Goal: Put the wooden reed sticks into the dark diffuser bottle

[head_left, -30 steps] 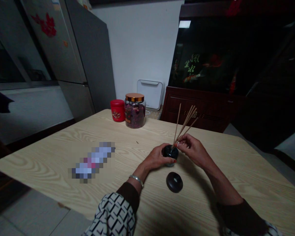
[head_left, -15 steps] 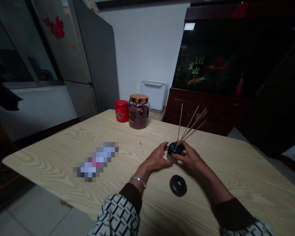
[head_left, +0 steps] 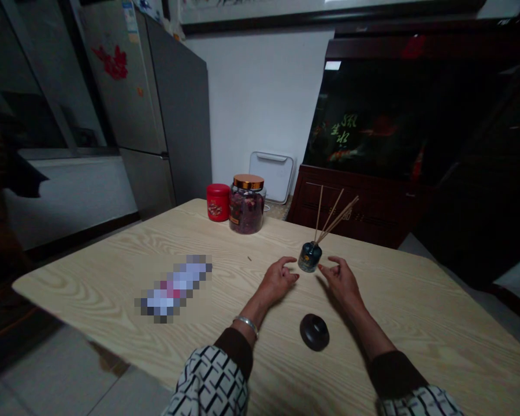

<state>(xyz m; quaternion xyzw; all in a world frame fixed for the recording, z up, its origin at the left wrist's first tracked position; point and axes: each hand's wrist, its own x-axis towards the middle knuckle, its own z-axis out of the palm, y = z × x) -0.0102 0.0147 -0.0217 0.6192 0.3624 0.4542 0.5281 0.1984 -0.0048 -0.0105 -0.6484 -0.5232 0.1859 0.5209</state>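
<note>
**Hands off the bottle**

Half a second earlier both hands had cupped the bottle; now they had let go and drawn back toward the person. The left hand [head_left: 278, 278] and right hand [head_left: 340, 278] lay low over the wood, open and empty, fingers loosely curled, one on either side of the bottle [head_left: 309, 257] and just clear of it. The bottle stood upright on its own, near the far edge. Its reeds [head_left: 331, 216] fanned up and to the right, no longer pinched. The black cap [head_left: 314, 331] lay apart from it, nearer the person, between the forearms.

The pale wood table [head_left: 112, 271] filled the dim room's middle. A grey fridge [head_left: 156, 110] stood at far left and a dark fish tank [head_left: 372, 115] at far right. On the table's far side sat a jar [head_left: 247, 203] beside a red tin [head_left: 218, 202], and at left lay a blurred packet [head_left: 173, 287].
</note>
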